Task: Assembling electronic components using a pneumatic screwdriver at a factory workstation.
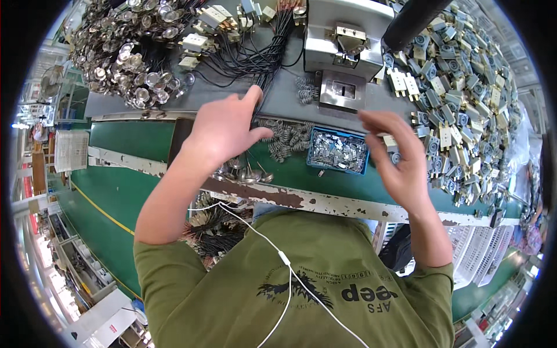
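My left hand [223, 127] hovers over a bundle of black wires [272, 64], its index finger and thumb stretched apart. Under it, several round silvery caps [246, 174] on wires lie by the bench edge; whether the palm touches the wires is hidden. My right hand [401, 165] is right of a blue tray [339, 152] full of small metal pieces, fingers curved and apart from the thumb. Close to its fingertips is a pale block-shaped part [390, 141]. A metal fixture plate [342, 91] with a slot sits ahead, between both hands. Coiled springs [284, 139] lie left of the tray.
Behind the fixture plate stands a metal press [348, 40], with a black cylindrical arm [415, 23] beside it. A big heap of grey and cream switch-like parts [458, 104] covers the right side. Wired round caps [136, 69] pile up at far left. White earphone cord [283, 258] hangs over my shirt.
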A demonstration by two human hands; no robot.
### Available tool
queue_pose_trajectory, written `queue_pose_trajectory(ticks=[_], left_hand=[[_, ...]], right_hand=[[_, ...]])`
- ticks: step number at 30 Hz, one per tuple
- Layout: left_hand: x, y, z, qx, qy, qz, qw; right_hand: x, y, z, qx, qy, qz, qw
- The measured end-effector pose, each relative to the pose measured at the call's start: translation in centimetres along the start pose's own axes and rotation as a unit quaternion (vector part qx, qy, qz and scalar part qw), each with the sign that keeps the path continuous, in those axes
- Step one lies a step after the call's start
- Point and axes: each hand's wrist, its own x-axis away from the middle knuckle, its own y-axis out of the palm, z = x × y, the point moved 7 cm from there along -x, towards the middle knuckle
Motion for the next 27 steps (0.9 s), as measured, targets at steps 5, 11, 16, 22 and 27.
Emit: queue_pose_trajectory(ticks=[5,11,16,22,27], left_hand=[[-0.1,0.6,-2.3,0.187,0.023,0.031,0.982],[0.0,-1.3,-4.0,0.373,-0.007,-0.095,0.923],[-0.1,-1.7,-4.9,0.418,0.016,-0.094,0.903],[-0.2,-1.5,-6.0,0.394,0.045,-0.044,0.917],[-0.1,-1.4,-5.5,0.385,0.067,-0.04,0.919]], right_hand=[[-2.8,8.5,0.8,-0.189,0.064,-0.145,0.969],[-5.1,15.4,3.6,-0.333,0.254,-0.201,0.886],[-6.2,18.6,2.2,-0.34,0.313,-0.25,0.851],[-4.0,18.6,0.5,-0.523,0.356,-0.099,0.768],[-3.8,21.0,0.8,-0.367,0.322,-0.223,0.844]])
